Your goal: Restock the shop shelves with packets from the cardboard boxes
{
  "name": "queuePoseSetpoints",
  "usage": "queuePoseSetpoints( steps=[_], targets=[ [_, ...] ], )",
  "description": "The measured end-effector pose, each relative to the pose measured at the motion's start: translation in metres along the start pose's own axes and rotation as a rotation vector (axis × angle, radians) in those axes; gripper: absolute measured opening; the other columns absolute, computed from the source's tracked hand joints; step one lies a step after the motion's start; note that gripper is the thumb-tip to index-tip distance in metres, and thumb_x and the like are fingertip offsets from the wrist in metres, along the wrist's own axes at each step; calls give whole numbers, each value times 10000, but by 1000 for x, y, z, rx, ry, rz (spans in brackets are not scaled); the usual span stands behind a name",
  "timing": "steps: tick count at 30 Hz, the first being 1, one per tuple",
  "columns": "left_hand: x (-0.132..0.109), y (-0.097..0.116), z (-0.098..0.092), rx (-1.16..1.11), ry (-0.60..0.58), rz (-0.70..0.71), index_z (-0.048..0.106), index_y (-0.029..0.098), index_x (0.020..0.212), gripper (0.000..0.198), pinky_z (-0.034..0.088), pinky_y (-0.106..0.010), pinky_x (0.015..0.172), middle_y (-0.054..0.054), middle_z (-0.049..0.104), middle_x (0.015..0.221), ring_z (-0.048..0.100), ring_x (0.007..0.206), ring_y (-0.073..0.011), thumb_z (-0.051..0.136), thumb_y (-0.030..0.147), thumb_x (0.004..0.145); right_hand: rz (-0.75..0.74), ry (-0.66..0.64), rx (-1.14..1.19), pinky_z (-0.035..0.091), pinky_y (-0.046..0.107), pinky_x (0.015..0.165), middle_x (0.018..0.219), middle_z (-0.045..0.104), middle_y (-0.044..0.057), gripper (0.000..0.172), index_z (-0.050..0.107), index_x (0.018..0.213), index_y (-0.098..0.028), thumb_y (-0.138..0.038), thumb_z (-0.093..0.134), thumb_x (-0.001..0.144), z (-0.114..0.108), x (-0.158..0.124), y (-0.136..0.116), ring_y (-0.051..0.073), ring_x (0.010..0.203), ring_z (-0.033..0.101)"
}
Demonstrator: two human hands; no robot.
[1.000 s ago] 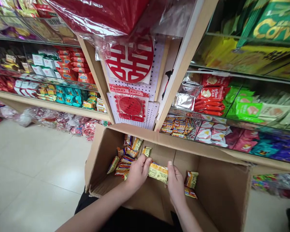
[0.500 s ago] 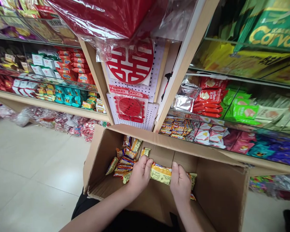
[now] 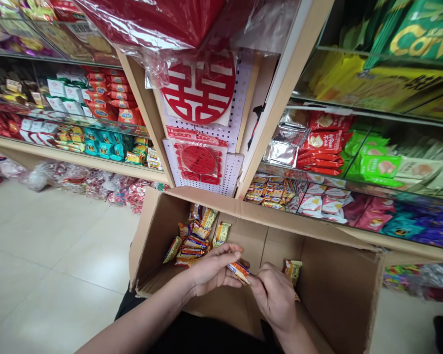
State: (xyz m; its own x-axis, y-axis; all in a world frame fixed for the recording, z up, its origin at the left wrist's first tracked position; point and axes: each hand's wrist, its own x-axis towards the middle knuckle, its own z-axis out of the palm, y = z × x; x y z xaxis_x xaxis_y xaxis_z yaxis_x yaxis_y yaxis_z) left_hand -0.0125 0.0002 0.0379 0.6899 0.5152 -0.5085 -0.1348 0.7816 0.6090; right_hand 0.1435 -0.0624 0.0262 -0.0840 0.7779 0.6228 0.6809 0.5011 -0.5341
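Note:
A small wrapped snack packet point(image 3: 238, 272), orange, white and blue, hangs slantwise between my hands above an open cardboard box point(image 3: 341, 290). My right hand point(image 3: 276, 297) is closed, pinching the packet's near end between thumb and fingers. Opposite it, my left hand point(image 3: 216, 268) has its palm turned up and its fingers spread apart, with the packet's other end against or just over them. More wrapped snack packets point(image 3: 194, 242) lie piled in the box's left part. One yellow packet point(image 3: 221, 234) lies apart by the back wall, and another point(image 3: 293, 270) is partly hidden behind my right hand.
Shelves of wrapped snacks point(image 3: 325, 142) rise behind the box on the right, with more snack shelves point(image 3: 96, 98) on the left. A red round paper decoration point(image 3: 199, 91) hangs between them. Clear bags point(image 3: 107, 184) lie on the tiled floor point(image 3: 59, 255) below the left shelf.
Both fists gripped the ends of a packet stretched level between them. Now my left hand has opened palm up, and the packet slants down toward my right hand's pinch.

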Motion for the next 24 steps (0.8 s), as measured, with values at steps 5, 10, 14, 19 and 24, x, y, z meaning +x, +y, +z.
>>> queuePoseSetpoints(
  steps=[5, 10, 14, 19, 24],
  targets=[
    [-4, 1, 5, 170, 58, 397, 422, 237, 1079, 496, 430, -280, 764, -61, 485, 1088, 530, 870, -125, 681, 217, 657, 618, 164, 375, 434, 299, 743, 1059, 522, 91, 260, 504, 1006, -188, -308, 509, 775, 10, -11, -6, 185, 977, 493],
    [-2, 2, 8, 219, 10, 501, 403, 229, 1099, 502, 421, -332, 822, -86, 453, 1131, 529, 915, -151, 668, 257, 673, 1091, 124, 857, 458, 298, 625, 972, 597, 82, 431, 500, 1058, -169, -414, 575, 711, 15, -9, -12, 171, 754, 570],
    [-2, 2, 7, 210, -29, 461, 409, 207, 1079, 460, 430, -341, 815, -81, 517, 1054, 545, 907, -164, 650, 271, 693, 1081, 130, 848, 454, 284, 617, 854, 622, 50, 393, 537, 987, -159, -403, 607, 686, 11, -5, -14, 132, 637, 553],
    [-13, 1, 12, 395, -81, 443, 394, 204, 1105, 380, 434, -318, 807, -86, 524, 1069, 552, 906, -148, 562, 231, 765, 988, -39, 727, 467, 255, 654, 860, 630, 50, 365, 555, 959, -168, -421, 584, 697, 3, -2, -14, 150, 734, 569],
    [-34, 40, 10, 1055, 197, 841, 467, 213, 1079, 280, 401, -322, 871, -68, 543, 1067, 508, 998, -150, 483, 165, 804, 904, -54, 420, 480, 246, 601, 841, 633, 64, 368, 548, 922, -170, -418, 619, 660, -43, 17, 0, 158, 694, 583]
  ],
)
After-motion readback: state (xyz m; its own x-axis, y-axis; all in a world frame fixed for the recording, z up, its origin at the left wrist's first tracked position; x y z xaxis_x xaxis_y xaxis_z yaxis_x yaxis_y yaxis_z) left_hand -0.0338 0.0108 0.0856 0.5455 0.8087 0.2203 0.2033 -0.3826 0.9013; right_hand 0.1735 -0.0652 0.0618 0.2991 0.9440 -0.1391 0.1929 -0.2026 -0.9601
